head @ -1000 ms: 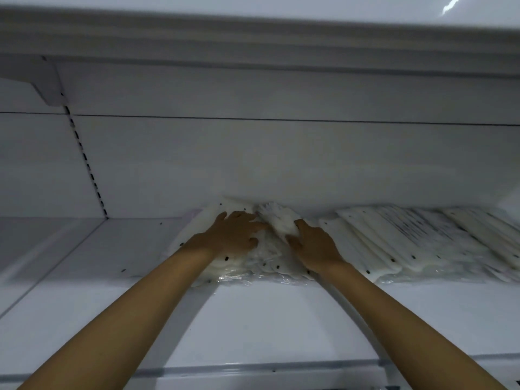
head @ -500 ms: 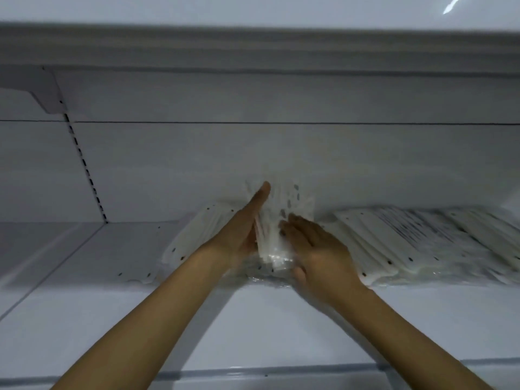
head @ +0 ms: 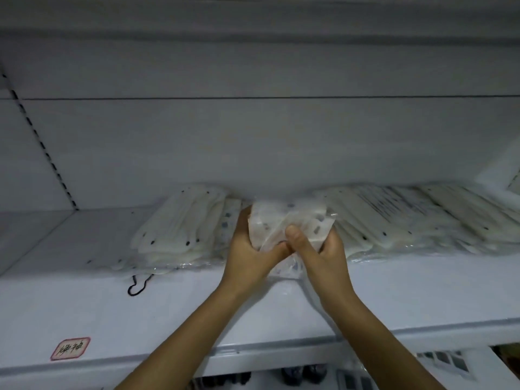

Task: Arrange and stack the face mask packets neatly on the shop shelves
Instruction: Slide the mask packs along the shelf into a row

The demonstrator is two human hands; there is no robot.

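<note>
Both hands grip a bundle of clear-wrapped white face mask packets (head: pixel 284 223) held just above the white shelf (head: pixel 84 305), at its middle. My left hand (head: pixel 249 249) curls round the bundle's left side. My right hand (head: pixel 318 249) curls round its right side, thumb pressed on the front. A flat pile of white mask packets (head: pixel 180 226) lies to the left by the back wall. A long overlapping row of packets (head: pixel 416 218) lies to the right.
A loose black ear loop (head: pixel 139 284) lies on the shelf in front of the left pile. A pink handwritten label (head: pixel 70 348) is stuck near the shelf's front edge. Dark goods (head: pixel 304 372) show on the shelf below. The slotted upright (head: pixel 42 142) runs up at the left.
The hands went from pressing packets flat on the shelf to lifting a bundle upright, then drew it toward me, gripped from both sides. The camera tilted down and the shelf front came into view.
</note>
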